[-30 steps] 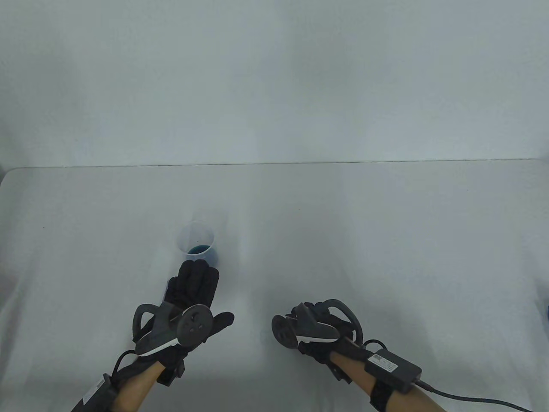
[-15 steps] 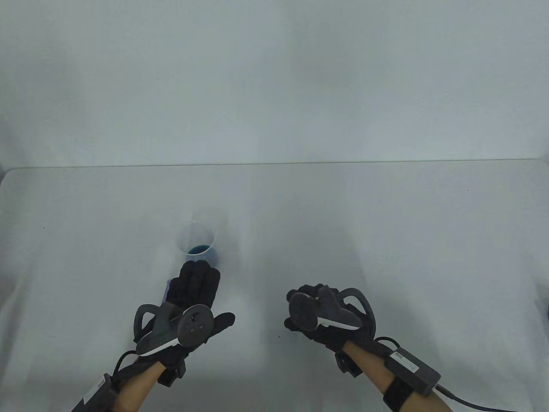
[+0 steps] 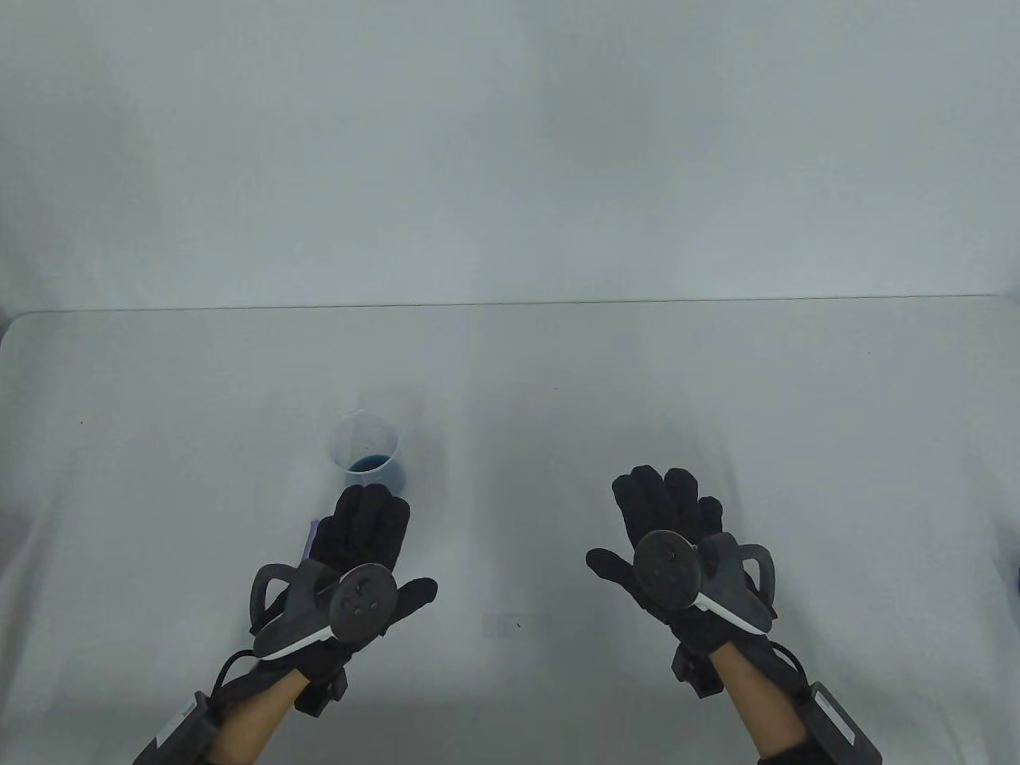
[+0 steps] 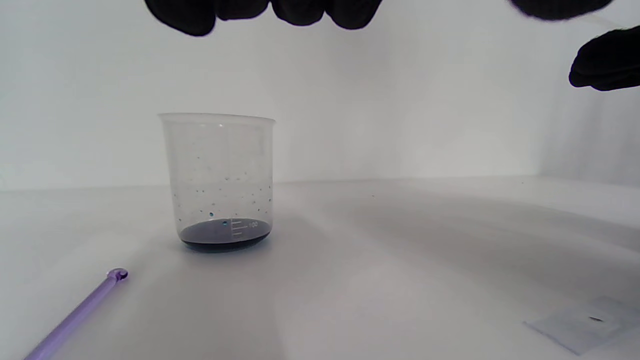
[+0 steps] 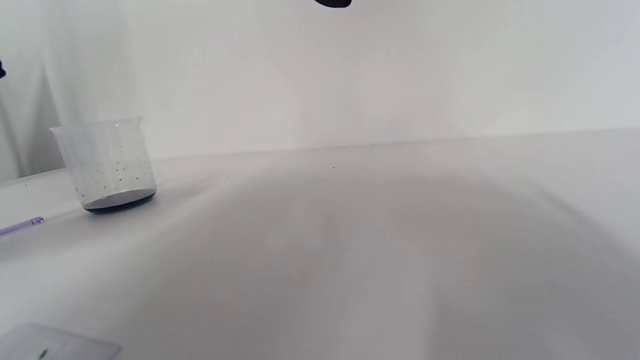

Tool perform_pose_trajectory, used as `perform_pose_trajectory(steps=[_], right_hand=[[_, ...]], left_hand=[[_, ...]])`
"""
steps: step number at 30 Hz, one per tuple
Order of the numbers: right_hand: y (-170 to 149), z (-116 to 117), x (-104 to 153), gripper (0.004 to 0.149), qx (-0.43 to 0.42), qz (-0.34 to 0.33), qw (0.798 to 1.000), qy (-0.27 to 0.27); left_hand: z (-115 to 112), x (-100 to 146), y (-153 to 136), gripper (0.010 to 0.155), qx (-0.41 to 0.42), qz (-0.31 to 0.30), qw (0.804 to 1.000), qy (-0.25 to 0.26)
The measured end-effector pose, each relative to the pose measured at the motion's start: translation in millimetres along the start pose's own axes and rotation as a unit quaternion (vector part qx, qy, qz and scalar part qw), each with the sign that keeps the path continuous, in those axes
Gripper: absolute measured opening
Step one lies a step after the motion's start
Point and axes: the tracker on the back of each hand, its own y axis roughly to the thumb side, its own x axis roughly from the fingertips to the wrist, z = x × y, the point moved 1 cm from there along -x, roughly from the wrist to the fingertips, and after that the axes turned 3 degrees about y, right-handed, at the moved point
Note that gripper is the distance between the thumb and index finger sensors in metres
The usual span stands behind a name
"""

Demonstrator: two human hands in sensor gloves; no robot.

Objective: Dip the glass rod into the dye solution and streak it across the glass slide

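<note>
Rod (image 4: 75,315), thin and purple with a rounded tip, lies at 7 o'clock of the cup (image 4: 220,182); left hand (image 3: 358,550) and right hand (image 3: 665,542) spread flat, holding nothing.

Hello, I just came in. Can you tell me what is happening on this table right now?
A person in black sensor gloves holds both hands flat over a white table, gripping nothing. The left hand hovers above a purple glass rod that lies on the table beside a beaker with a little dark blue dye. The right hand is open further right. A glass slide with a small dark mark lies between the hands. No dipping is happening at this moment.
</note>
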Motion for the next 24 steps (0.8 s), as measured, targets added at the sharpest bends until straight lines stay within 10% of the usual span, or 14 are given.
perform_pose_trajectory(steps=[8, 15, 24], right_hand=[[-1.4, -2.6, 0.2, 0.088, -0.004, 0.001, 1.000, -0.009], [-3.1, -4.3, 1.1, 0.088, -0.007, 0.003, 1.000, -0.016], [-4.7, -5.2, 1.8, 0.089, -0.002, 0.007, 1.000, -0.019]], left_hand=[[29.3, -7.6, -53.6, 0.084, -0.055, 0.087, 0.994, -0.042], [-25.3, -4.3, -108.6, 0.076, -0.087, 0.199, 0.954, -0.205], [-70.4, 4.5, -109.4, 0.065, -0.130, 0.224, 0.916, -0.306]])
